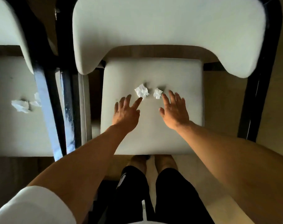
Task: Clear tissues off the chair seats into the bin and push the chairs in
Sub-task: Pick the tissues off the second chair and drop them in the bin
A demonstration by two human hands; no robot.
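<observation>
Pickup step: left hand [126, 113] and right hand [175, 111], fingers [138, 101] spread wide, empty, reach mid-frame tissues [142, 92]; next, pinch each.

A pale cream, plainly upholstered padded chair seat [153, 126] is shown beneath a matching cream cushioned backrest [153, 21], both carried on a glossy black frame [254, 97]. Two crumpled white tissues, a larger white paper wad [142, 91] and a smaller white paper wad [157, 93], are set off brightly against the cream. More white crumpled tissue [21, 105] is seen on a second cream seat [16, 135] at left. A light tan wood-toned floor [275, 94] is visible, with black shorts [174, 196] marked in white and a white sleeve [32, 206] in the foreground.
</observation>
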